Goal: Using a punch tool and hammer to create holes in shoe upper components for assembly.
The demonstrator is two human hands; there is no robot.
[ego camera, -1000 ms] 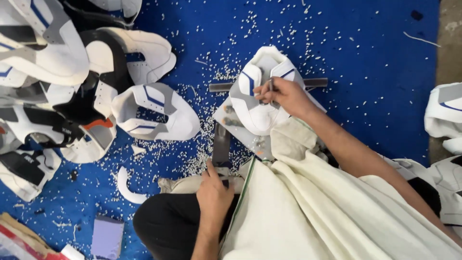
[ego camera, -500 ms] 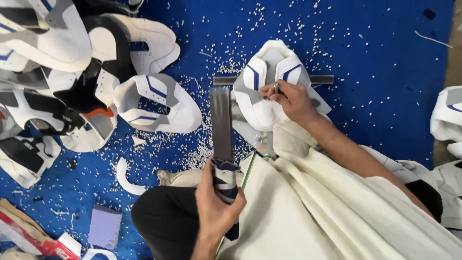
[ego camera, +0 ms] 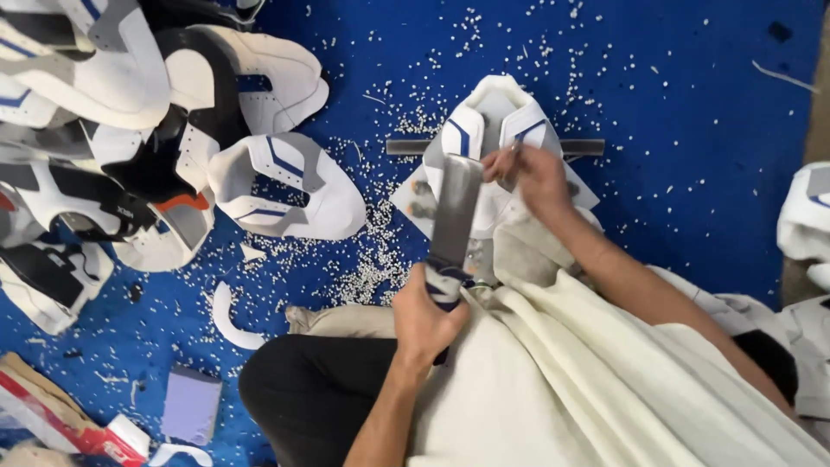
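Observation:
My left hand [ego camera: 424,316] grips the blue-wrapped handle of a flat grey metal bar [ego camera: 456,203], whose blade is raised and angled over a white shoe upper [ego camera: 488,112] with blue stripes. My right hand [ego camera: 532,173] pinches a small thin tool, its tip hidden by the fingers, against the middle of that upper. The upper lies on a dark metal strip [ego camera: 581,147] over a pale block on the blue mat. A cream cloth [ego camera: 605,380] covers my lap.
A pile of white, black and blue shoe uppers [ego camera: 130,130] fills the left side, with one loose upper [ego camera: 294,182] nearer the middle. Small white punched bits [ego camera: 372,259] litter the mat. A purple block [ego camera: 192,402] lies at lower left, another upper [ego camera: 804,216] at the right edge.
My left hand has lifted the metal bar from low beside my lap and swung it up over the upper. My right hand has stayed on the upper.

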